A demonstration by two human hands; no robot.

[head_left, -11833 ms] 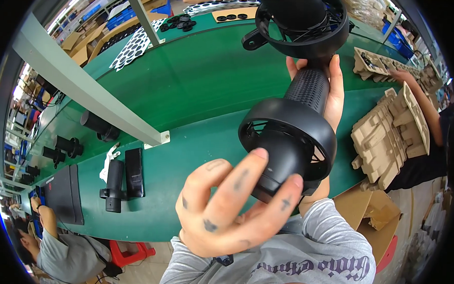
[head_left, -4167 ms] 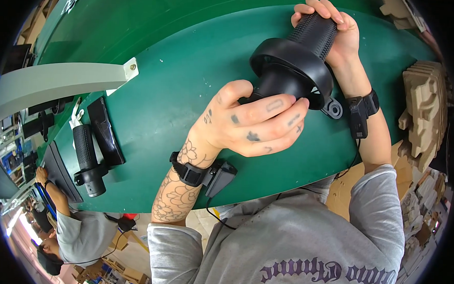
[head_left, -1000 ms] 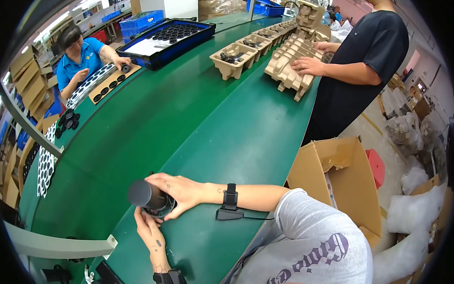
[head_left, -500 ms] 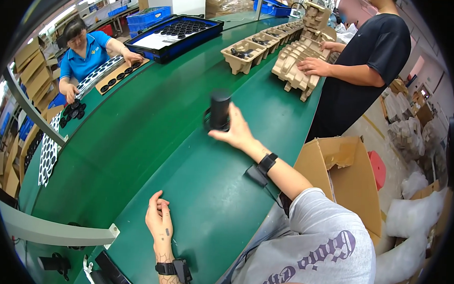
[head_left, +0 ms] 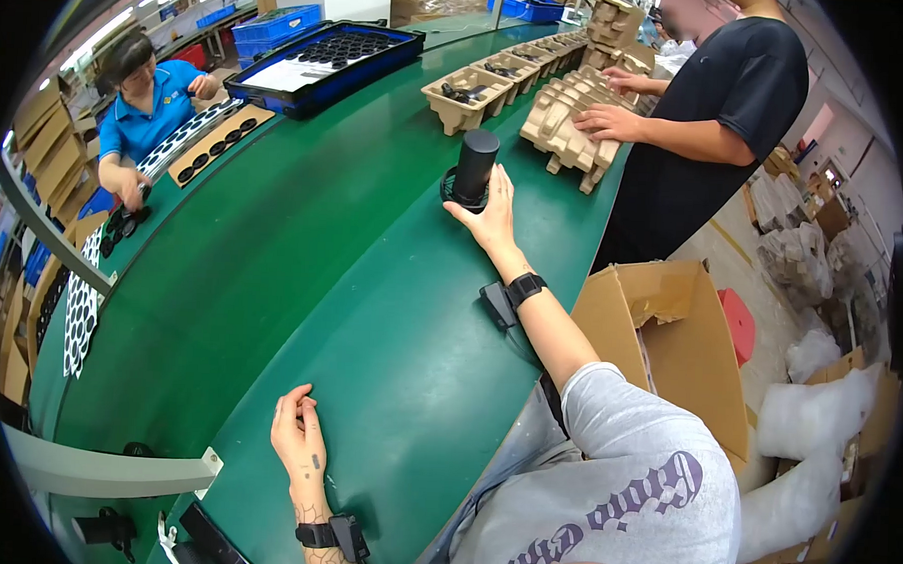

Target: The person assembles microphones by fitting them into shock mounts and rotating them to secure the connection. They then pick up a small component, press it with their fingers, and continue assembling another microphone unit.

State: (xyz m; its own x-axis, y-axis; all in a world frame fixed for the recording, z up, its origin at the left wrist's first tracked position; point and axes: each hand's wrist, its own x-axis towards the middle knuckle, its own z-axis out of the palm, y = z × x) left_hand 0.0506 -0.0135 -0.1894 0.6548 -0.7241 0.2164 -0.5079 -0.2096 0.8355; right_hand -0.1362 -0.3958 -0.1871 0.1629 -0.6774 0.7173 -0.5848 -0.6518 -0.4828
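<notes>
At the far middle of the green work surface (head_left: pixel 391 310), my right hand (head_left: pixel 490 216) grips a black cylindrical device (head_left: pixel 477 162) low down, near its wider round base. The cylinder stands almost upright, with the fingers and thumb around the lower part. Whether the base touches the surface I cannot tell. My left hand (head_left: pixel 299 438) rests on the near left of the surface, fingers loosely bent and holding nothing. Both wrists wear black straps with small modules.
A co-worker in black has both hands on moulded pulp trays (head_left: pixel 568 122). Pulp trays with black parts (head_left: pixel 466 96) line the back. Opposite, a person in blue handles black discs beside a blue bin (head_left: pixel 325 64). A metal bracket (head_left: pixel 117 464) crosses at left; an open carton (head_left: pixel 668 339) stands at right.
My right hand has carried the black device right and farther away, closer to the pulp trays. The person in blue has lifted one hand off the strip of discs. My left hand stays nearly still.
</notes>
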